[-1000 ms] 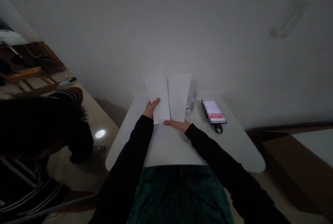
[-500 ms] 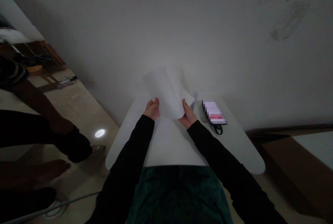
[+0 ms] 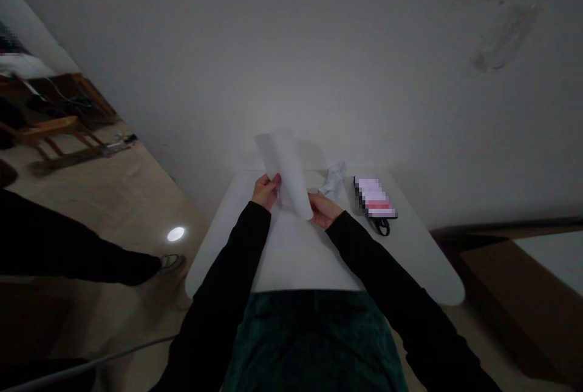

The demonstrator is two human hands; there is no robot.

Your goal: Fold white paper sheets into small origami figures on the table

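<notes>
A sheet of white paper (image 3: 291,167), bent over on itself, stands tilted above the table between my hands. My left hand (image 3: 266,190) pinches its left side, thumb on top. On the other side my right hand (image 3: 322,209) grips the lower right edge, its fingers partly hidden behind the paper. Flat on the white table (image 3: 314,267) under my left hand lies more white paper (image 3: 237,216), faint against the tabletop. Behind my right hand rests a crumpled piece of white paper (image 3: 334,179).
A phone (image 3: 376,196) with a dark strap lies at the table's right. The wall (image 3: 291,46) rises directly behind the table. On the left are another person's dark-clothed leg (image 3: 91,246), a wooden stool (image 3: 54,128) and a cable (image 3: 122,352). A brown box (image 3: 514,301) stands at right.
The paper has been folded over narrower, its right side brought left. My right hand has turned and dropped slightly, uncovering the crumpled paper. The other person's arm has left the view.
</notes>
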